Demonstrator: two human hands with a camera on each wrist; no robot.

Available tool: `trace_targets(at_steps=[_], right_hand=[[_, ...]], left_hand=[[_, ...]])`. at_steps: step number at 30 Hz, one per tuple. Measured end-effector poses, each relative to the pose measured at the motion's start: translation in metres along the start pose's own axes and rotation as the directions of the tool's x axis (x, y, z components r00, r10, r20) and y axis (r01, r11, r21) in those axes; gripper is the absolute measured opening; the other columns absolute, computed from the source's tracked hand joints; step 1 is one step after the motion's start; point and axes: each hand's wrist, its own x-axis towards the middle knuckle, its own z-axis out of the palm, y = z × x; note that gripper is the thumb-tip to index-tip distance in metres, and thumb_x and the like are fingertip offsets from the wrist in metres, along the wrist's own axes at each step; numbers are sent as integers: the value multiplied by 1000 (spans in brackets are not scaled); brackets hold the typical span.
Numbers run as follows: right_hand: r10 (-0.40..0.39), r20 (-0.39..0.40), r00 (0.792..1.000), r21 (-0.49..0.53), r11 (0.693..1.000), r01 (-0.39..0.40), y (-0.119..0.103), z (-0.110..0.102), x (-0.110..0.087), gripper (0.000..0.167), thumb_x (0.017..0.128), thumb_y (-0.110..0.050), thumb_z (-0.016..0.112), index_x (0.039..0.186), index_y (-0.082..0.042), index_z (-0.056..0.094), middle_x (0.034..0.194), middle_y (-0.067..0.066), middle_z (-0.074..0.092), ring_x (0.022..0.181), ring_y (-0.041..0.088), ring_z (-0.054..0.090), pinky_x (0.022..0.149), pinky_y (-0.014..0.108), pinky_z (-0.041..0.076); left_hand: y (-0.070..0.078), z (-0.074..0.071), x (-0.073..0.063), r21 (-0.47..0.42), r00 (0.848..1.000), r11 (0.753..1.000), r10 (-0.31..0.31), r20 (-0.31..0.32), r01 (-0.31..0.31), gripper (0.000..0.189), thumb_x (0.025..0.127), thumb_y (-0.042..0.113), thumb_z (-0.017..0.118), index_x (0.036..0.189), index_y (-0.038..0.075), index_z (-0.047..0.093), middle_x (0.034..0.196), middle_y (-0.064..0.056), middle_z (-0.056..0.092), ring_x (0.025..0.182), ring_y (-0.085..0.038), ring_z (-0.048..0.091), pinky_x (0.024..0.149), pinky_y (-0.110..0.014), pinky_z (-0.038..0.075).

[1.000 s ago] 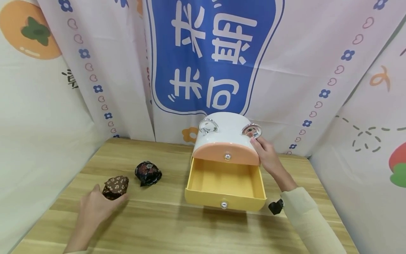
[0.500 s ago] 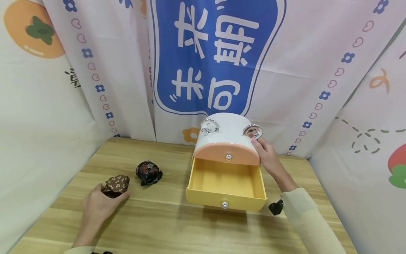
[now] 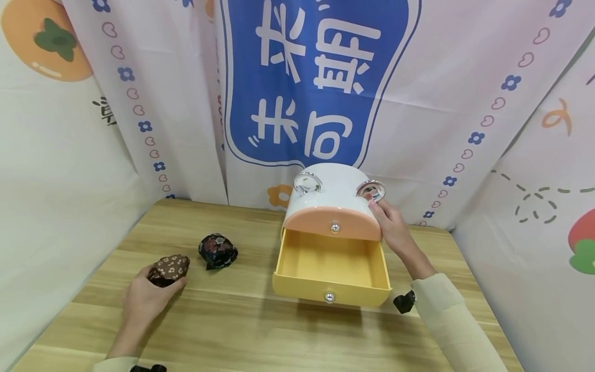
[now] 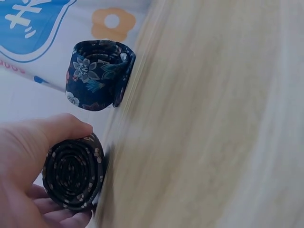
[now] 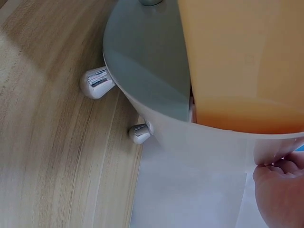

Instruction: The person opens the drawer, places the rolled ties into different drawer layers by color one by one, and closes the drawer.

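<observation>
"On the table (image 3: 232, 330), a left hand (image 3: 145, 297) grips a brown cloth roll (image 3: 172, 267) near a darker roll (image 3: 217, 251). The risk?"

"Unrolling, if that grip loosens; perhaps tipping, should the right hand (image 3: 394, 227) gripping the cabinet (image 3: 332, 188) let go with the drawer (image 3: 302, 288) out."

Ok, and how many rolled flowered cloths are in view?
2: the brown roll in the left hand, and the dark roll on the table to its right. The shut orange drawer could hide more.
</observation>
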Motion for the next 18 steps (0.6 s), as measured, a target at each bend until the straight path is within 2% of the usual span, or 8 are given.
trace_targets(at_steps=[2, 5, 12, 18], right_hand=[[9, 11, 1000, -1, 1000, -9, 0, 0, 0, 53, 113, -44, 41, 146, -6, 57, 119, 14, 67, 104, 14, 61, 94, 23, 51], [19, 21, 1000, 3, 1000, -19, -1, 0, -1, 54, 113, -45, 40, 148, -7, 55, 125, 17, 66, 109, 17, 60, 97, 26, 50], [14, 15, 1000, 18, 1000, -15, -2, 0, -3, 50, 113, -43, 41, 137, -2, 59, 112, 14, 66, 100, 16, 60, 91, 25, 52], [-2, 9, 1000, 21, 1000, 2, -3, -1, -2, 48, 113, -40, 42, 135, -1, 60, 108, 11, 66, 98, 14, 61, 89, 24, 52]], left_hand=[[-2, 0, -1, -30, 1000, 999, 16, -14, -17, 102, 80, 44, 90, 150, -13, 42, 144, -46, 50, 129, -64, 53, 106, -73, 43], [-4, -1, -2, -62, 999, 997, 36, -28, -37, 98, 80, 40, 90, 149, -13, 45, 143, -45, 52, 129, -63, 54, 106, -72, 45], [-8, -3, -1, -74, 1000, 997, 23, -10, -24, 101, 80, 42, 90, 151, -13, 43, 147, -43, 49, 133, -62, 51, 111, -71, 41], [-6, -8, -1, -80, 1000, 997, 21, 14, -20, 102, 81, 42, 90, 153, -12, 41, 150, -42, 47, 136, -62, 48, 113, -72, 38]])
